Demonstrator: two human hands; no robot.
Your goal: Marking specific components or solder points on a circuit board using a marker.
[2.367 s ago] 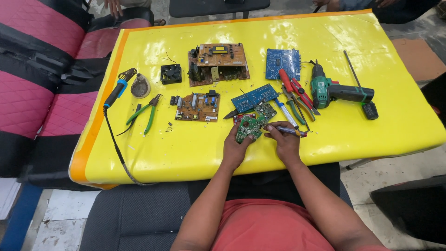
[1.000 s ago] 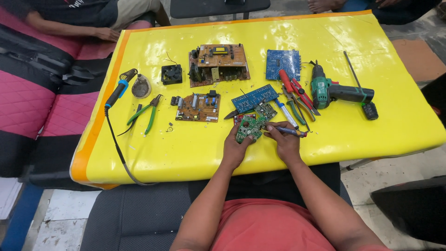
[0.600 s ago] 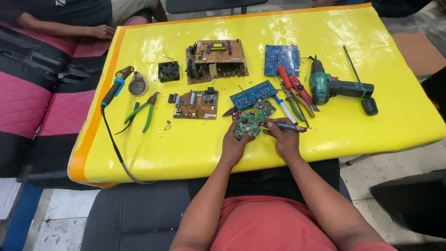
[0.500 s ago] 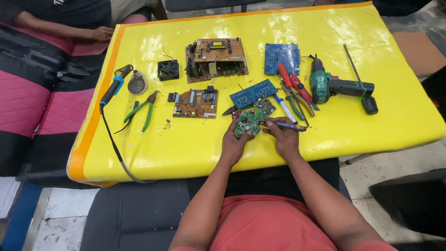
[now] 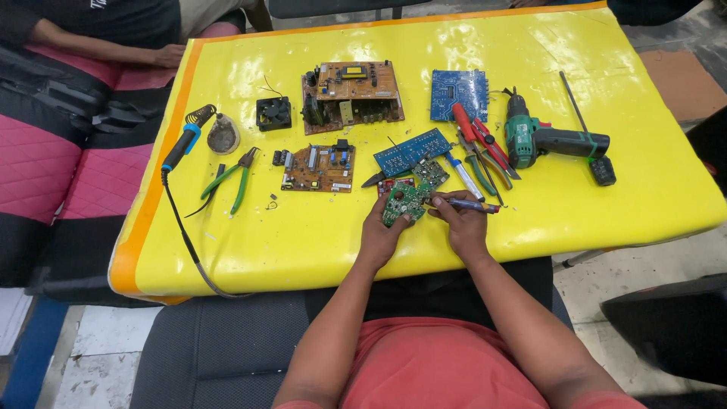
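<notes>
My left hand [image 5: 381,232] grips a small green circuit board [image 5: 403,201], tilted up off the yellow table [image 5: 318,235] near its front edge. My right hand [image 5: 460,221] is closed around a thin blue screwdriver [image 5: 469,204] whose tip points left at the board's right edge. Both hands sit close together at the table's front middle.
Brown circuit boards [image 5: 351,92] [image 5: 318,168] and blue ones [image 5: 459,94] [image 5: 413,151] lie behind my hands. Red pliers [image 5: 477,140] and a green drill [image 5: 551,141] lie right; green pliers [image 5: 231,180], a soldering iron [image 5: 184,142] and a small fan [image 5: 273,113] left. Another person's arm [image 5: 113,51] rests far left.
The view has shifted slightly, and the other person's arm at far left shows more. My hands stay on the green board and screwdriver in the same place.
</notes>
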